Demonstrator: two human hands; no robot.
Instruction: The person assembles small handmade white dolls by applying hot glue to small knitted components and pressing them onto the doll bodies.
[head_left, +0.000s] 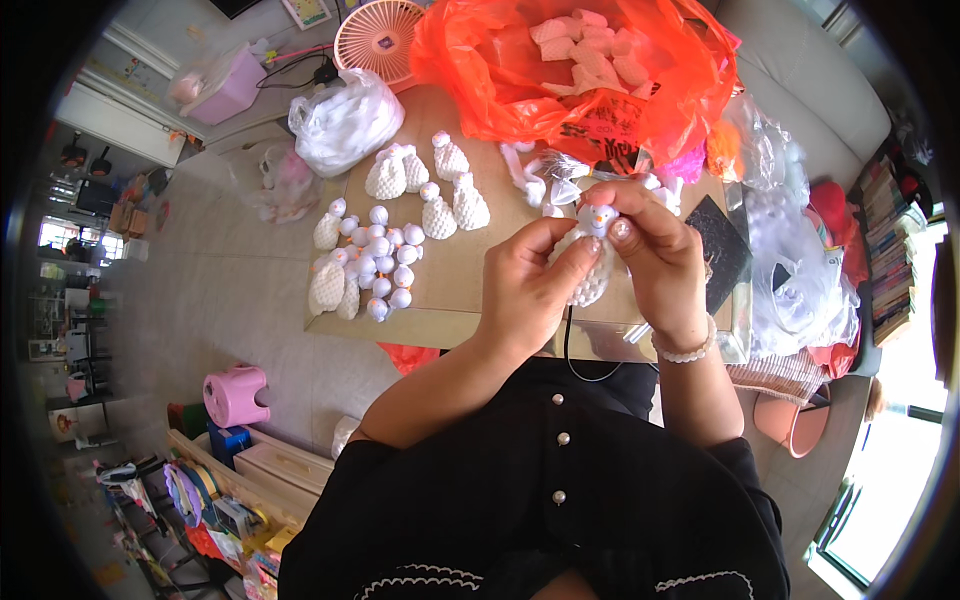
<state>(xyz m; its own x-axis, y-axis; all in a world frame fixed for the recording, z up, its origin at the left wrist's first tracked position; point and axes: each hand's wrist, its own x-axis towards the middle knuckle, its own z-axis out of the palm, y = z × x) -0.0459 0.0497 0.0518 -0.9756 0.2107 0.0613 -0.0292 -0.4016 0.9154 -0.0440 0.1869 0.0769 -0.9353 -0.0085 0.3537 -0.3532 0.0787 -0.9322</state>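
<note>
One small white figure sits pinched between the left hand and the right hand, above the near edge of the table.

It looks light; the knitted body probably gives under pressure, while the smooth round head seems firmer and likelier to slip, so the body just below the head looks the surest hold. The left thumb presses there; the right thumb and forefinger are closed around the head. Fingers hide the figure's sides and much of the join, and the contents of the white bag are hard to make out.
</note>
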